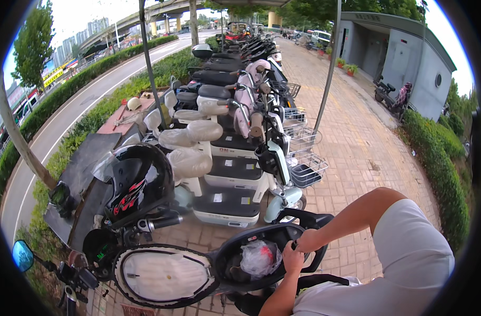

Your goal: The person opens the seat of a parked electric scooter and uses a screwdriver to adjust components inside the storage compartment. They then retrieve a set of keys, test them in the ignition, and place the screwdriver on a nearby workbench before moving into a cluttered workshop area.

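Observation:
An open under-seat compartment (224, 250) of a scooter lies in front of me. Its seat (167, 274) is flipped over towards the handlebars, with the cream underside showing. Inside the compartment sits a clear plastic bag (260, 258) with something red in it, beside a dark item. My left hand (292, 258) and my right hand (308, 241) meet over the compartment's rear edge, near the black grab rail (319, 253). Both have their fingers closed together around something small and dark that I cannot make out. A black helmet (140, 181) with red markings rests by the handlebars.
A row of parked scooters (230, 181) runs away from me, several with plastic-wrapped seats and wire baskets (309, 168). Metal posts (329, 68) stand beside them. Brick paving (356, 142) lies to the right, with a hedge (435, 152) and a grey building (409, 68).

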{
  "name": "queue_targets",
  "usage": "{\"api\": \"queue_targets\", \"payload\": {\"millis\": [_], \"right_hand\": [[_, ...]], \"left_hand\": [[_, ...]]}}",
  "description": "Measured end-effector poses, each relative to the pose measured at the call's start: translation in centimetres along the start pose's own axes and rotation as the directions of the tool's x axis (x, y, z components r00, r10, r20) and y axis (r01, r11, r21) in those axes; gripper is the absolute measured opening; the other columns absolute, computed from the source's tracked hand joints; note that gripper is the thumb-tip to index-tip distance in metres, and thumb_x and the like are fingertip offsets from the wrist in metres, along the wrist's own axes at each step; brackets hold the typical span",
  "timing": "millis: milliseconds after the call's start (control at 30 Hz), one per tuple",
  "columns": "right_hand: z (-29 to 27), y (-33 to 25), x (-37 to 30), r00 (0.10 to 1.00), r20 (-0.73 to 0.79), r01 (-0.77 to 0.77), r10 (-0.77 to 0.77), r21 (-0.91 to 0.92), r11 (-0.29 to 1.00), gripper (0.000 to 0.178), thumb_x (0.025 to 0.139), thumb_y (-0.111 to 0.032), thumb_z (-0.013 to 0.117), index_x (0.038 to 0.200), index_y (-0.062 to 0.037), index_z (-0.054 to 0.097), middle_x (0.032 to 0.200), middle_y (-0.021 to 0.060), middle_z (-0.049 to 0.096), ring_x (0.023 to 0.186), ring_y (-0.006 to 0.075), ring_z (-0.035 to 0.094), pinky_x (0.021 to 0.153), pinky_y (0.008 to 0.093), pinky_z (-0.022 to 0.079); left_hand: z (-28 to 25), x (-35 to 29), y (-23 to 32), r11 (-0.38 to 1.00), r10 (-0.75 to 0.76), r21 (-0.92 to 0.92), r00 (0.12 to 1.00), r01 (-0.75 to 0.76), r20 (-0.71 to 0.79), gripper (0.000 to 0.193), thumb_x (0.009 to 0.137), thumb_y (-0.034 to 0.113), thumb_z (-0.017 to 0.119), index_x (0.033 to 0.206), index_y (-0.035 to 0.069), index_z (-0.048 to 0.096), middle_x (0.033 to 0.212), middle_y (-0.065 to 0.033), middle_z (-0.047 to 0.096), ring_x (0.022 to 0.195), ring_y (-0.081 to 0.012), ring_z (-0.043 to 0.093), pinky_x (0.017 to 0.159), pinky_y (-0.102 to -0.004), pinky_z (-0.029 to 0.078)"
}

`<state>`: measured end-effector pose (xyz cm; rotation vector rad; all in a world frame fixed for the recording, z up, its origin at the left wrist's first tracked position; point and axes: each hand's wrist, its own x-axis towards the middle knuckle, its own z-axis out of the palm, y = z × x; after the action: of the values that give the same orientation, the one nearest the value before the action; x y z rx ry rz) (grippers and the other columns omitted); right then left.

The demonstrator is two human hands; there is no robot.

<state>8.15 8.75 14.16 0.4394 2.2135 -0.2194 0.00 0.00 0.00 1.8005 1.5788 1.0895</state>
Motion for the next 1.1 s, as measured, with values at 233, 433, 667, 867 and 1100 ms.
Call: {"api": "queue_targets", "payload": {"millis": [233,433,667,867,1100], "right_hand": [[-2.3,-2.9,-2.5,0.847,0.09,-0.479,0.524,0.555,0.68,0.029,0.074,-0.031,0.062,0.087,-0.0055,0.069,0.081,0.0169,0.069,0.077,0.0336,0.069,0.069,0.0441,0.056],[-2.0,-1.8,-1.1,0.975,0.03,-0.221,0.219,0.11,0.969,0.037,0.076,-0.021,0.068,0.112,-0.013,0.061,0.085,0.0103,0.068,0.085,0.031,0.069,0.066,0.0428,0.056],[-3.5,-1.5,-1.5,0.988,0.124,-0.105,0.088,0.135,0.985,0.03,0.065,-0.013,0.072,0.094,-0.0089,0.068,0.079,0.0135,0.069,0.077,0.0332,0.069,0.061,0.044,0.056],[-1.4,0.9,-1.0,0.666,0.36,-0.611,0.654,0.766,0.2,0.023,0.062,-0.02,0.074,0.057,-0.0012,0.063,0.054,0.014,0.06,0.049,0.0263,0.061,0.046,0.0354,0.05],[-1.0,-2.1,-3.1,0.798,-0.253,-0.387,0.547,0.48,0.787,0.029,0.069,-0.02,0.072,0.088,-0.0012,0.063,0.086,0.0156,0.062,0.077,0.0251,0.066,0.058,0.0344,0.053]], "left_hand": [[-0.6,0.3,-0.2,0.993,0.118,0.021,0.991,-0.117,-0.059,0.023,0.077,0.021,0.071,0.099,0.015,0.067,0.117,-0.0125,0.056,0.108,-0.0329,0.054,0.09,-0.0464,0.043],[-0.2,-0.1,0.0,0.995,0.083,0.056,0.993,-0.078,-0.084,0.027,0.075,0.017,0.071,0.102,0.018,0.066,0.119,-0.0108,0.055,0.111,-0.0319,0.053,0.09,-0.0468,0.043],[-1.5,1.0,0.1,0.991,0.083,-0.106,0.995,-0.088,-0.05,0.034,0.074,0.018,0.071,0.106,0.011,0.064,0.117,-0.0161,0.055,0.11,-0.0354,0.053,0.091,-0.048,0.044],[-0.9,0.4,0.4,0.985,0.004,-0.174,0.996,-0.021,-0.093,0.053,0.071,0.015,0.073,0.119,0.002,0.054,0.122,-0.0199,0.051,0.114,-0.0383,0.05,0.096,-0.0468,0.042],[-1.7,0.5,0.5,0.978,-0.02,-0.207,0.991,-0.007,-0.129,0.05,0.069,0.012,0.075,0.113,0.004,0.053,0.12,-0.0166,0.053,0.109,-0.0362,0.053,0.093,-0.0451,0.044]]}}
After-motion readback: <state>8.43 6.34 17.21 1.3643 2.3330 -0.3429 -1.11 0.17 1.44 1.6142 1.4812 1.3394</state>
